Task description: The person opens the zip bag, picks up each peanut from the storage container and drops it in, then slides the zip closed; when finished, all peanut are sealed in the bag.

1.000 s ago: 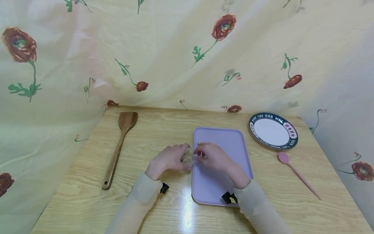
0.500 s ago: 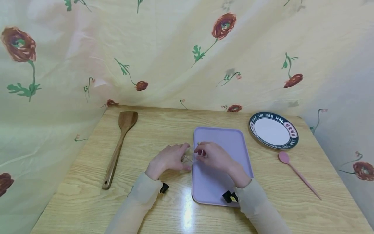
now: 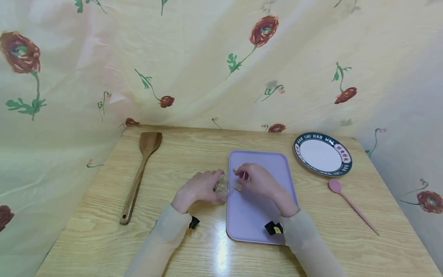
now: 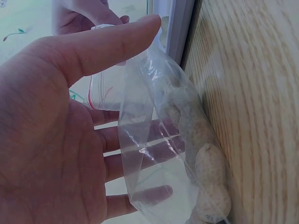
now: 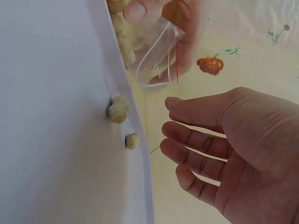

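Note:
A clear zip bag (image 4: 135, 105) with several peanuts (image 4: 210, 175) lies on the table against the tray's left edge. My left hand (image 3: 199, 188) holds it loosely, thumb on one side and fingers showing through the plastic. In the right wrist view the bag's zip mouth (image 5: 159, 58) faces the lilac tray (image 3: 249, 223). Over that tray is my right hand (image 3: 259, 182), its fingers loosely bent with nothing between them. Near its fingertips, a two-lobed peanut (image 5: 118, 110) and another peanut (image 5: 132, 141) rest inside the tray rim.
A wooden spatula (image 3: 138, 181) lies on the left of the table. At the back right sits a white plate with a dark patterned rim (image 3: 320, 155), and a pink spoon (image 3: 353, 206) lies in front of it. Flowered cloth (image 3: 194, 69) hangs behind the table.
My right hand has drawn slightly right, away from the bag's mouth. A peanut now shows on the tray below its fingers. The left hand stays in place around the bag.

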Tool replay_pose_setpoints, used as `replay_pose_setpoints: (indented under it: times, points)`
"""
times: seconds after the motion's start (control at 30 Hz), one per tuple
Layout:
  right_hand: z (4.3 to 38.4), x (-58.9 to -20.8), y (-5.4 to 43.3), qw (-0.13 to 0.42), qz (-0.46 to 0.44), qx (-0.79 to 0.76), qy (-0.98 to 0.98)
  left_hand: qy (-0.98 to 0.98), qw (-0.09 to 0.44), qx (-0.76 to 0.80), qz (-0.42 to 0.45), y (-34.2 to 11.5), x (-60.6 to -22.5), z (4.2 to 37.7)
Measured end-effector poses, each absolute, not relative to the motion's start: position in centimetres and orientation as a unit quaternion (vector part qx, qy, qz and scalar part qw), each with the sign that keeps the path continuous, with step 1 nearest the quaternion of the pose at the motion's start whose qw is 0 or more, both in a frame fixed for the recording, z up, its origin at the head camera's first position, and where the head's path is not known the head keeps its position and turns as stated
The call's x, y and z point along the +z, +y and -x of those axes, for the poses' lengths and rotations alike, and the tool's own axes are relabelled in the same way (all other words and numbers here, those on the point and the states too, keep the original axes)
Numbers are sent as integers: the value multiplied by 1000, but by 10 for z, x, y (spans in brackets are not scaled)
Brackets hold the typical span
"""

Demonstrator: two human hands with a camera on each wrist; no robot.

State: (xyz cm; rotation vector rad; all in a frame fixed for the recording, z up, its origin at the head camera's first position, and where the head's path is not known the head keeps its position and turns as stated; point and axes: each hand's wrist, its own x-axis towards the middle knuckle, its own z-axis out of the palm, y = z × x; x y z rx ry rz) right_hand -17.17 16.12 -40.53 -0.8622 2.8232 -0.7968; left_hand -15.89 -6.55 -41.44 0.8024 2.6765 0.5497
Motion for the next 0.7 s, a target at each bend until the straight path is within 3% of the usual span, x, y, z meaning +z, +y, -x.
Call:
replay_pose_setpoints:
  times: [0.2, 0.7]
  points:
    - [187, -410, 162, 34, 260, -249, 932, 930, 143, 190, -279, -66, -413, 158]
    - [212, -423, 164, 79, 245, -222, 941, 930, 144, 185, -281, -65, -412, 157]
